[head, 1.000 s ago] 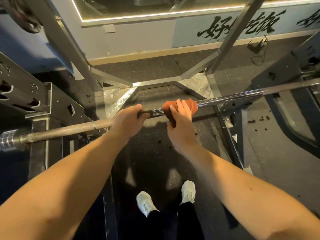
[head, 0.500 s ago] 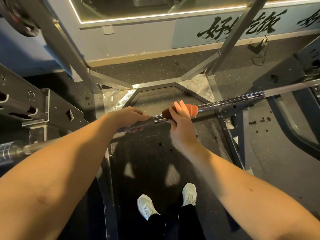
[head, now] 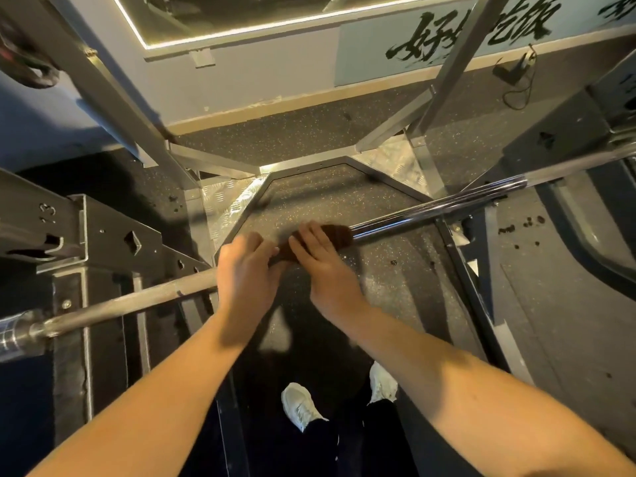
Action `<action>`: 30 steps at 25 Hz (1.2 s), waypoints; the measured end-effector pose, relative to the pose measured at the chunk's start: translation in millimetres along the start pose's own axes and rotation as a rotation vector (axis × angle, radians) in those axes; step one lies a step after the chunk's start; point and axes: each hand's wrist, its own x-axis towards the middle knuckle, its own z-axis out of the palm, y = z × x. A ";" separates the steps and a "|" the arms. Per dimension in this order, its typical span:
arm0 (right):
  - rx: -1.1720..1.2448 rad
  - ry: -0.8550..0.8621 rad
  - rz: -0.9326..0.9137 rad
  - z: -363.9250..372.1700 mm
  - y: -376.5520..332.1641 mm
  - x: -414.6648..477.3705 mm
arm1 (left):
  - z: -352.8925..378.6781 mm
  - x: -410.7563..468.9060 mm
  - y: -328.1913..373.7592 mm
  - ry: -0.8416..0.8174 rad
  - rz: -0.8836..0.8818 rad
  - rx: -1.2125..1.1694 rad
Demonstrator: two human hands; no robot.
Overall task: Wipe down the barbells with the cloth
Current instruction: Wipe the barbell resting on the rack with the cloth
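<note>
Barbell (head: 113, 306) runs diagonal across rack, from 8 o'clock up to 2 o'clock. Left stretch dull, matte grey; right stretch past cloth shiny chrome. Cloth (head: 335, 235) dark reddish-brown here (in shadow), wrapped round shaft near centre. Right hand (head: 321, 261) clamped over cloth on bar. Left hand (head: 242, 273) closed round bare shaft, just beside it at 9 o'clock.

Single head cam, wide-angle, looks forward and steeply down. Close on both hands at barbell (head: 430, 210); shoes (head: 301, 404) at frame bottom, wall at top. No second view.
</note>
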 end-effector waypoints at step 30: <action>0.139 0.066 0.192 -59.7 58.2 -33.4 | 6.5 -30.6 76.8 0.047 -0.214 -0.008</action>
